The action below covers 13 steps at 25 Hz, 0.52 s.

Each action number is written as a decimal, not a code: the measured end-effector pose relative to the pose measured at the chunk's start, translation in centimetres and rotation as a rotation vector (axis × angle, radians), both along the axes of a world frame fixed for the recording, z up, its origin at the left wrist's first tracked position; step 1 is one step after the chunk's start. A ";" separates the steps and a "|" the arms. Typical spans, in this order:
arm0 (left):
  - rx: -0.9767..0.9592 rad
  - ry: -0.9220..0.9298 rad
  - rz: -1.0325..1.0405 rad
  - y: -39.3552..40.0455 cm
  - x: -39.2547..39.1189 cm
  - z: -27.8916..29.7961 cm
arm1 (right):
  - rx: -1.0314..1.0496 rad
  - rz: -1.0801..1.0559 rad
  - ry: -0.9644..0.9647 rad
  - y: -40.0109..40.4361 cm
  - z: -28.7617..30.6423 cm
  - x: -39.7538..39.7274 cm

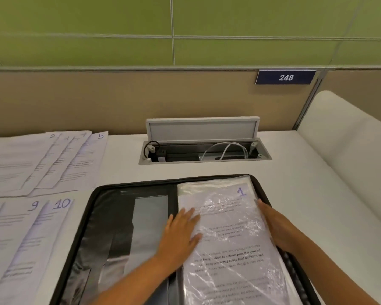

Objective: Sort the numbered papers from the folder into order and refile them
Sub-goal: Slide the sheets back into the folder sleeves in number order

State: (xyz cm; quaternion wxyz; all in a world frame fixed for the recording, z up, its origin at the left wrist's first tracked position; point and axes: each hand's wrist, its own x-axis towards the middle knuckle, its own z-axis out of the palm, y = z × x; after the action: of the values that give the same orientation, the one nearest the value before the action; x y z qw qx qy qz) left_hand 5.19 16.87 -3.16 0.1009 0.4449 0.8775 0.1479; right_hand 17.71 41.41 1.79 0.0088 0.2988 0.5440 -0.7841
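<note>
I laid my left hand [181,230] flat on sheet 1 [231,236] to steady it; my right hand's [273,225] fingers were hidden under the sleeve edge, grip unclear.

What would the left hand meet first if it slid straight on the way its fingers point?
Probably more of the plastic sleeve over paper 1; the left hand already rests flat on its edge, fingers pointing up-right.

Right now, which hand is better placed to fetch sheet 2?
Left hand: it lies flat on the left edge of the clear plastic sleeve, nearer the white sheet marked 2. Right hand is on the far side.
</note>
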 end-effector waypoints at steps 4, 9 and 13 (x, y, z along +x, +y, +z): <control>0.036 -0.071 0.044 -2.6 3.2 0.4 | 0.033 -0.063 -0.119 -2.6 1.0 3.3; 0.176 -0.044 0.244 -8.4 1.0 0.3 | 0.005 -0.173 -0.093 -5.8 1.0 6.3; 0.134 0.059 0.305 -14.3 -0.6 -0.6 | 0.021 -0.306 -0.037 -8.3 1.1 7.5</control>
State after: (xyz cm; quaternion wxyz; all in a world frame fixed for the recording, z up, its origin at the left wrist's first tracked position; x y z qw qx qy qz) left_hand 4.62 2.61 -3.76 0.0218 0.3166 0.9255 0.2066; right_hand 25.23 33.07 2.89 -0.1039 0.3928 0.4998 -0.7649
